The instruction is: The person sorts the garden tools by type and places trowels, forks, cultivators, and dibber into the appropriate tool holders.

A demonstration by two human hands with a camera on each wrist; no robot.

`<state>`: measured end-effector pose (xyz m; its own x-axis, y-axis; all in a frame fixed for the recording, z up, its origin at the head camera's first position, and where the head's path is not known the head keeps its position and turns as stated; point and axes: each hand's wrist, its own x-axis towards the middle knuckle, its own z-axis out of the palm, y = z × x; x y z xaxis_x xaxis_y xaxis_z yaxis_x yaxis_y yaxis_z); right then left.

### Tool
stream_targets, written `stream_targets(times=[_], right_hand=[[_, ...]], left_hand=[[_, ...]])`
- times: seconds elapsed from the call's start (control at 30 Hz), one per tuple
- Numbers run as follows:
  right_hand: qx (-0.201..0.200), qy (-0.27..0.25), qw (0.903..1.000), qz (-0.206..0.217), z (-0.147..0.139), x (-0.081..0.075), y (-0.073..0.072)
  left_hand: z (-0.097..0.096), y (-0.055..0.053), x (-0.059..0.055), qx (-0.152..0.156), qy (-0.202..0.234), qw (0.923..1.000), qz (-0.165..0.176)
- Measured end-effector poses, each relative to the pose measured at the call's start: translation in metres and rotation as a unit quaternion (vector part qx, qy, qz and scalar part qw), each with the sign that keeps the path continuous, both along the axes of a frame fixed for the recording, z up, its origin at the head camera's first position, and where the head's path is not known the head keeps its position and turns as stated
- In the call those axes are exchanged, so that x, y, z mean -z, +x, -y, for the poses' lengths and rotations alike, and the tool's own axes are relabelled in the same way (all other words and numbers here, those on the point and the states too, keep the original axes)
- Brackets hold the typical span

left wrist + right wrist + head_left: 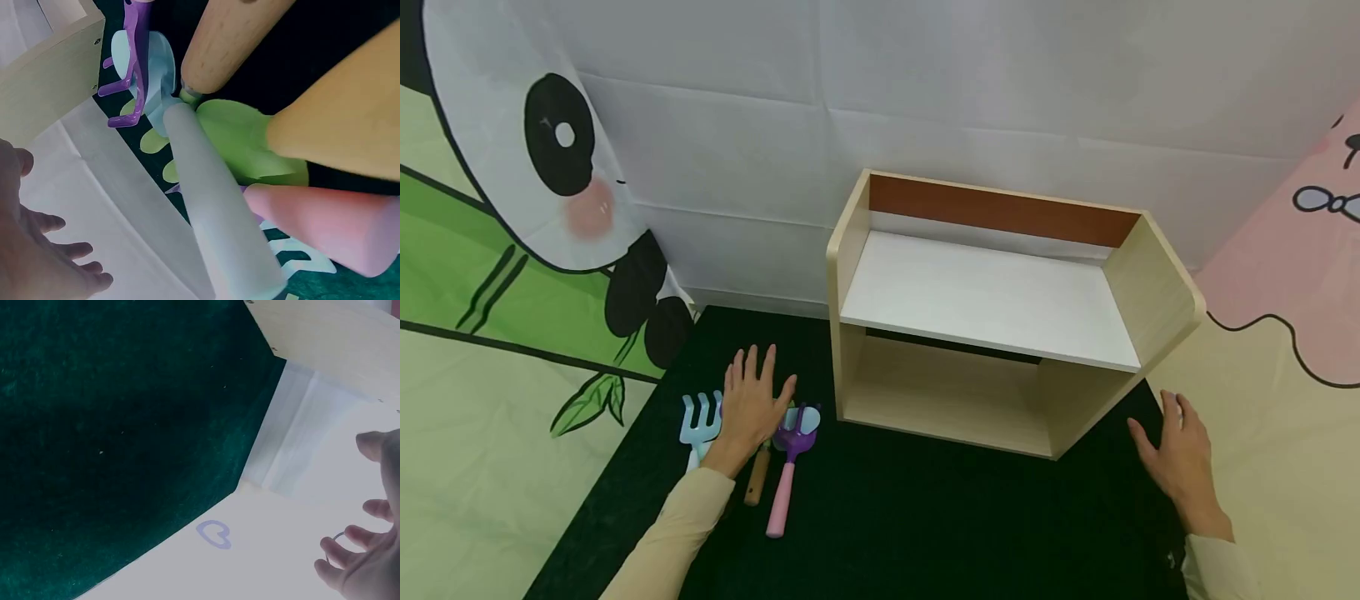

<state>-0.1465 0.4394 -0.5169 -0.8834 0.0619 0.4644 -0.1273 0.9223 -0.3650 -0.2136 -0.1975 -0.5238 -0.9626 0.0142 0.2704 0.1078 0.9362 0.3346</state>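
My left hand (751, 412) is over a group of small garden tools at the left of the table, fingers straight and spread, gripping nothing. Beside it lie a light blue hand fork (700, 429), a wooden handle (757, 477) and a purple fork with a pink handle (781, 500). In the left wrist view, a pale-handled light blue tool (212, 206) crosses a green tool head (231, 134); another pink handle (325, 219) lies close by. The hand covers part of the pile in the head view. My right hand (1183, 458), relaxed and holding nothing, is by the table's right edge.
A small two-tier wooden shelf (977, 292) with a white middle board stands at the back of the dark green tabletop (940, 517). Behind it hangs a white cloth (737, 150), with cartoon-printed cloth at both sides.
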Motion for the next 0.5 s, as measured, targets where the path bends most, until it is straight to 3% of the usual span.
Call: stream_targets(times=[0.5], right_hand=[[0.03,-0.07,0.9961,-0.044,0.026,-0.022,0.006]], left_hand=[[0.0,0.028,0.004,-0.005,0.091,0.9952,-0.036]])
